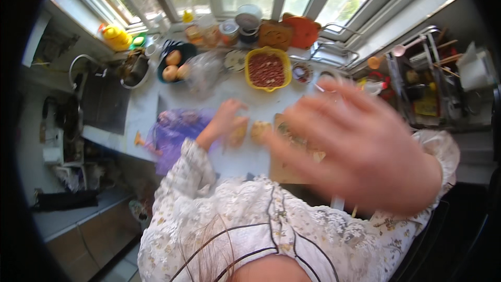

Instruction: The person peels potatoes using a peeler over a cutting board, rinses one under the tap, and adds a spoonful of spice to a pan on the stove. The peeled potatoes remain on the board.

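Observation:
My left hand [226,122] is over the counter with its fingers apart, next to a pale yellow lump of food [236,137]. Whether it touches that lump is unclear. A second yellowish lump [259,131] lies just to the right. My right hand [352,149] is raised close to the camera, blurred, with its fingers spread and nothing seen in it. Behind it, partly hidden, a wooden cutting board [287,172] bears chopped greenish bits [287,130]. Left of my left hand lies a purple plastic bag [176,137].
At the back stands a yellow basket [289,71] of reddish pieces, near a small bowl [303,73]. A clear plastic bag [205,72] sits beside a dark green basket [191,50] of round fruit or vegetables. The sink [105,102] is left; a metal rack [432,66] stands right.

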Tool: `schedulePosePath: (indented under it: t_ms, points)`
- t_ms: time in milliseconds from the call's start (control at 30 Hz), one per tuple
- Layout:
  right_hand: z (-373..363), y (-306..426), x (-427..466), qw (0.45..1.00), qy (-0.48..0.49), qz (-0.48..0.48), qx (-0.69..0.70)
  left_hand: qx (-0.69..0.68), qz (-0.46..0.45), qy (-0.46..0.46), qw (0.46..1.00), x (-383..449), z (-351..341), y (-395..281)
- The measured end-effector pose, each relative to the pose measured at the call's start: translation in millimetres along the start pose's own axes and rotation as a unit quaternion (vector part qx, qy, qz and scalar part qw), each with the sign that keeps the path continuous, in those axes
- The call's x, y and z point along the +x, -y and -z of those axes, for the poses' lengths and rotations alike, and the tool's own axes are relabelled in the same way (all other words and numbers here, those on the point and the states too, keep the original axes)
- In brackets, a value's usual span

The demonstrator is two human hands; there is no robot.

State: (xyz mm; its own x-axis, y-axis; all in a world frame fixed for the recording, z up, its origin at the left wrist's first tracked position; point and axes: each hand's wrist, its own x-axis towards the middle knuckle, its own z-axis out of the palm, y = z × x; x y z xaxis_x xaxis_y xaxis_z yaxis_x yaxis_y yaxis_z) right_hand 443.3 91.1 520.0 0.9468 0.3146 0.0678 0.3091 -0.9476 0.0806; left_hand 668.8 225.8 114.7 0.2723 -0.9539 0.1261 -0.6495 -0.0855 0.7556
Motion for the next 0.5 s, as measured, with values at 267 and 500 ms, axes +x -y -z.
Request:
schedulePosePath:
  t_ms: [267, 500]
  points:
    - [13.1, 65.2, 73.1, 0.978, -0.009, 0.028, -0.204, 0.201, 0.079, -0.101, 0.971, 142.0, 48.8, 114.9]
    - [-39.9, 57.3, 120.7, 0.918, -0.057, 0.051, -0.389, 0.419, 0.099, -0.055, 0.901, 246.7, 78.2, 157.5]
